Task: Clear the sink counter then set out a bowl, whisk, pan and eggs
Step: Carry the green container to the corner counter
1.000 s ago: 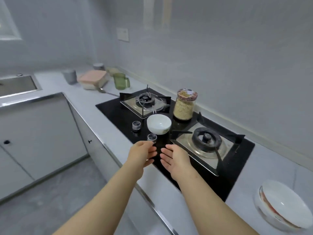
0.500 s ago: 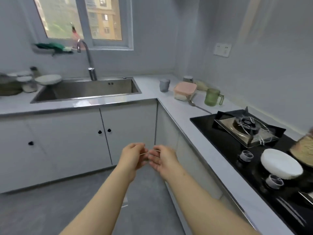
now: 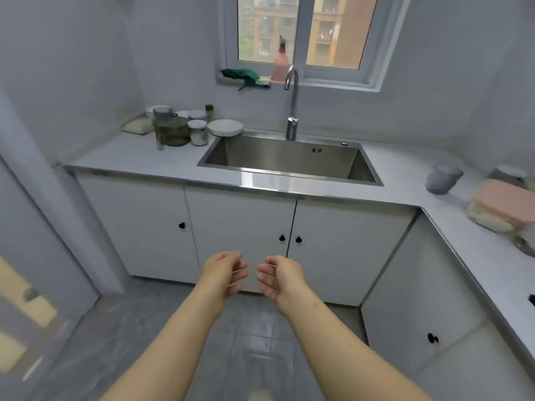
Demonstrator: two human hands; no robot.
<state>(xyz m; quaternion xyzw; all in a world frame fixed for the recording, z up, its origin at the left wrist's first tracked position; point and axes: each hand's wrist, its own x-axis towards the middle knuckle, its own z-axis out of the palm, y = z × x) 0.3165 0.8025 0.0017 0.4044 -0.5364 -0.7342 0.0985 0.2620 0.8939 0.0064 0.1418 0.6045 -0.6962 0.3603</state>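
A person's two bare forearms reach forward from six o'clock, over a grey tiled floor (image 3: 260, 328). The left hand (image 3: 224, 273) and right hand (image 3: 279, 274) hang in the air side by side, close but apart, in front of white cupboard doors with black knobs (image 3: 240, 235). Both hands have loosely curled, relaxed fingers that face each other. No object is clearly held; faint thin lines by the fingertips are too blurred to identify.

At twelve o'clock from the hands is a rectangular stainless steel sink (image 3: 275, 157) set into a pale grey table (image 3: 130, 157), with a curved chrome tap (image 3: 291, 111) behind it.

At ten o'clock from the sink, on the table's back corner, a cluster stands:
- a shallow white bowl (image 3: 225, 127) just beside the sink's rim
- a small white-lidded glass jar (image 3: 197, 133)
- a large glass jar (image 3: 170, 131)
- a pale soft packet (image 3: 138, 125)

At three o'clock from the sink, a grey cup (image 3: 443, 179) stands on the table, with a pink-lidded box (image 3: 500, 204) further right. On the windowsill above lie a green cloth (image 3: 240, 75) and a pink bottle (image 3: 280, 63).
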